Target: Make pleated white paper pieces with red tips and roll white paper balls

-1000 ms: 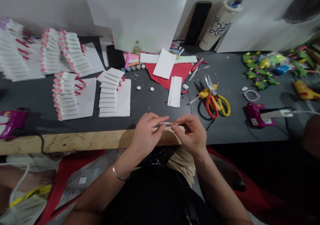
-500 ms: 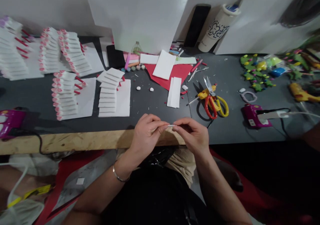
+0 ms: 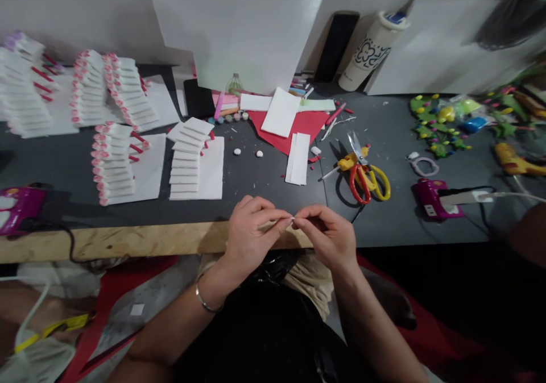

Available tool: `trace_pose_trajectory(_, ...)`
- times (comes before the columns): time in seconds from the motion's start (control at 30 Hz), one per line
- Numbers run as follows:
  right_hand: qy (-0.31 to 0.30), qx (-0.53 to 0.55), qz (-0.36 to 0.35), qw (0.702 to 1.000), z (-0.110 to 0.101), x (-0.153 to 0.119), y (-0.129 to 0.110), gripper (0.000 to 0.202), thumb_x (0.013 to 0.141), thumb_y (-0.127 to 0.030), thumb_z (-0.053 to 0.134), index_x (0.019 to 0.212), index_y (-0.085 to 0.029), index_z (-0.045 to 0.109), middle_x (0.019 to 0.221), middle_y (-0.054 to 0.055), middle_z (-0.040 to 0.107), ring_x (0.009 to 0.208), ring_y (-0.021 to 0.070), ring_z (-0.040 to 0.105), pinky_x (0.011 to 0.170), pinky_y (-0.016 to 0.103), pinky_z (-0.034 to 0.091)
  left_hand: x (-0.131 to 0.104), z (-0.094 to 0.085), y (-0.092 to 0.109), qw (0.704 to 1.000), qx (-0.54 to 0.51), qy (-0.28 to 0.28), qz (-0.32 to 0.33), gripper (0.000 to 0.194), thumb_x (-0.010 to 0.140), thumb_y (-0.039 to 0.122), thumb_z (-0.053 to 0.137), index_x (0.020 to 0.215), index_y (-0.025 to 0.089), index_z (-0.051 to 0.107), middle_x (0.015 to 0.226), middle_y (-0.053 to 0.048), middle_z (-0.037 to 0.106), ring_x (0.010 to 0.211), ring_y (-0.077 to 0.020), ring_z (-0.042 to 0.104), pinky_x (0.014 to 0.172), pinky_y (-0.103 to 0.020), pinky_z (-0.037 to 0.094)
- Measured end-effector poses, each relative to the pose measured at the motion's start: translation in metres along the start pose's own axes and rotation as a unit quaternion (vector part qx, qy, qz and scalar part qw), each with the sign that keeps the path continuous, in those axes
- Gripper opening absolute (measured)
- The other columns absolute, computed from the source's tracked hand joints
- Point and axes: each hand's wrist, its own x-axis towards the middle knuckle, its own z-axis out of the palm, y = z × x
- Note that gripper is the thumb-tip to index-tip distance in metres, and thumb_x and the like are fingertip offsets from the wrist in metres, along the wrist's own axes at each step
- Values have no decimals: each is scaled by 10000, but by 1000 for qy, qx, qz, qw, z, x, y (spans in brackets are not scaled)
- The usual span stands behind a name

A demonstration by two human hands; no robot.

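Note:
Over the table's front edge, my left hand [image 3: 252,232] and my right hand [image 3: 330,236] meet fingertip to fingertip. Both pinch a small white piece [image 3: 292,219]; it is mostly covered by the fingers, and its kind cannot be made out. Beyond my hands lie two small white balls, the nearer ball [image 3: 259,154] and another ball [image 3: 237,152]. White strips [image 3: 297,158] rest past my fingers, close to a folded white sheet [image 3: 280,112] on red paper [image 3: 313,126]. Scissors [image 3: 365,175] with red and yellow handles lie right of my right hand, over a yellow tool.
To the left, several rows of white folded pieces with pink ends [image 3: 113,161] lie on white sheets. Purple power sockets [image 3: 435,199] with cords sit at both sides. A cream bottle [image 3: 369,50] stands at the back. A wooden strip [image 3: 140,240] edges the table.
The white piece between my fingertips shows less than before, and my fingertips have drawn closer together. My hands stay in nearly the same place; the view has shifted slightly.

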Motion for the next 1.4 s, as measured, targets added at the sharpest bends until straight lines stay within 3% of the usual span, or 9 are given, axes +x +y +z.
trace_pose_trajectory(0.23, -21, 64, 47, 997, 1, -1, 5, 100, 823, -312, 720, 856, -218, 730, 733, 2, 731, 629, 118, 670, 598, 220, 511, 0, -7, 1, 1000, 5, 11, 0, 113, 887, 305, 674, 846, 243, 758, 744, 1, 647, 727, -149, 560, 689, -310, 451)
trace_pose_trajectory(0.53, -67, 40, -16, 997, -2, -1, -4, 87, 876, -276, 661, 821, -212, 680, 754, -5, 671, 693, 109, 619, 652, 228, 481, -3, -8, 4, 999, -45, -4, -12, 92, 851, 335, 719, 853, 256, 765, 726, 8, 638, 716, -144, 562, 687, -309, 448)
trace_pose_trajectory(0.77, -81, 151, 35, 985, 1, 0, -2, 183, 829, -370, 720, 796, -205, 648, 715, -6, 662, 636, 116, 614, 582, 225, 499, -4, -11, 5, 995, -88, -43, -16, 63, 856, 283, 705, 844, 259, 762, 740, 5, 645, 728, -139, 563, 668, -293, 457)
trace_pose_trajectory(0.9, -21, 56, -49, 997, 3, -1, -6, 96, 819, -272, 738, 786, -220, 664, 731, -16, 683, 670, 112, 635, 623, 218, 509, -3, -14, 5, 997, -69, -32, 5, 62, 869, 266, 697, 846, 244, 750, 758, 4, 650, 747, -140, 567, 687, -297, 459)
trace_pose_trajectory(1.07, 26, -67, -187, 980, 6, -7, -16, 104, 879, -140, 646, 898, -227, 698, 809, -3, 734, 748, 118, 683, 702, 223, 541, -4, -14, 6, 999, -29, -5, 25, 100, 892, 310, 676, 859, 250, 749, 747, 3, 649, 743, -149, 569, 710, -317, 461)
trace_pose_trajectory(1.4, 79, -96, -214, 969, 14, -9, -20, 89, 892, -149, 621, 883, -220, 673, 793, 8, 735, 722, 137, 694, 676, 251, 572, -3, -18, 10, 999, 22, 0, 40, 113, 908, 315, 651, 891, 271, 754, 750, 2, 661, 744, -154, 570, 713, -330, 449)
